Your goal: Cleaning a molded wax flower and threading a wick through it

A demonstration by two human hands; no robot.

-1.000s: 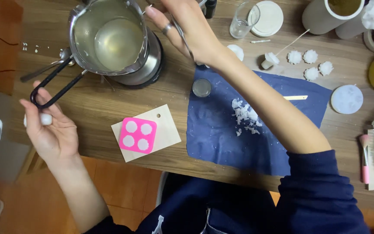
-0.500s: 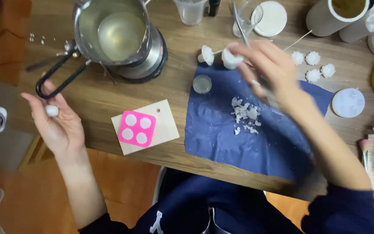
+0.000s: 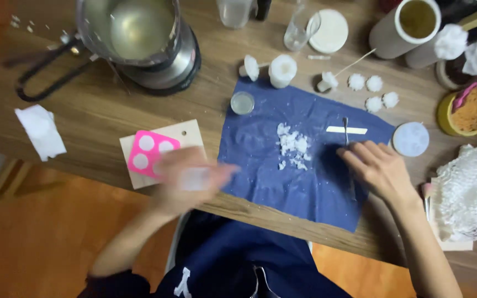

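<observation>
My left hand [image 3: 186, 179] is blurred in motion over the table's front edge, next to a pink mould [image 3: 149, 152] with round white-filled cavities on a small wooden board [image 3: 190, 134]. It seems to hold a small white piece of wax. My right hand [image 3: 381, 169] rests on the blue cloth [image 3: 260, 165] and grips a thin metal tool [image 3: 346, 131] that points away from me. A small pile of white wax flakes [image 3: 292, 145] lies on the cloth, to the left of that hand. A flat pale stick [image 3: 346, 130] lies under the tool's tip.
A metal pot of melted wax [image 3: 139, 27] sits on a hotplate [image 3: 180, 66] at the back left. Around it are a crumpled tissue [image 3: 41, 131], a small glass dish [image 3: 242, 102], a white candle [image 3: 282, 70], a round white disc [image 3: 411, 139], a tall cylinder [image 3: 401, 27], a yellow bowl [image 3: 459, 113] and white netting [image 3: 470, 193].
My right hand has come back from the pot to the near right of the blue cloth with the metal tool. My left hand swung right, from the table's left end towards the pink mould.
</observation>
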